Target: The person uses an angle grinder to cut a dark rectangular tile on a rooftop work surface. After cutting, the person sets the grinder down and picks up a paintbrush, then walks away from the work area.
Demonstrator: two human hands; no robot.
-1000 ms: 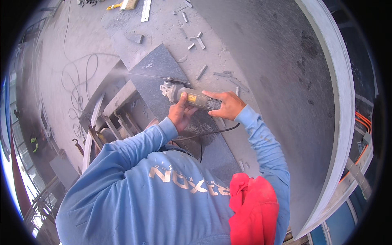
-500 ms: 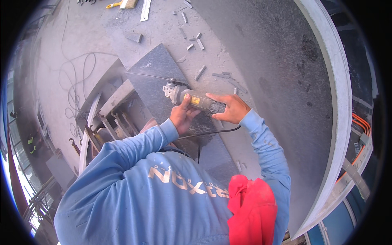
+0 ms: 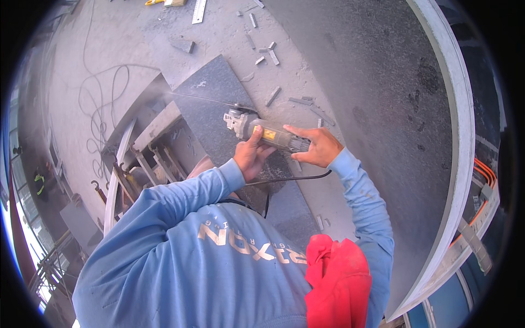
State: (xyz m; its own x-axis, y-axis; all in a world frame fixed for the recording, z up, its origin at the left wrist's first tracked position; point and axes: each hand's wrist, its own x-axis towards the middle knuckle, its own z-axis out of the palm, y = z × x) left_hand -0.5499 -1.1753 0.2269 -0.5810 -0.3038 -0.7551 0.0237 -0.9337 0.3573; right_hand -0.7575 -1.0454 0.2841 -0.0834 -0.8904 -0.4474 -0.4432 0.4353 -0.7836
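A grey angle grinder (image 3: 278,138) with a yellow label lies across a dark grey stone slab (image 3: 210,85). My left hand (image 3: 253,157) is closed round the middle of its body, thumb on top. Toward the rear end, my right hand (image 3: 320,145) grips the housing between thumb and fingers. The grinder's disc (image 3: 240,107) meets the slab's surface, and a thin straight line runs left from it to the slab's edge. Pale dust streams along that line. A black power cord (image 3: 290,179) loops below the grinder toward my body.
Several narrow stone offcuts (image 3: 273,96) lie on the dusty surface beyond the slab. A metal ruler (image 3: 199,11) and a paintbrush (image 3: 174,3) are at the top. A large dark panel (image 3: 377,93) stretches along the right. Clamps (image 3: 131,183) and a coiled cable (image 3: 98,128) are at left.
The whole view has shifted slightly, with the slab a little higher and further right. The grinder and both hands appear slightly further right. The dust plume at the slab's left edge looks denser.
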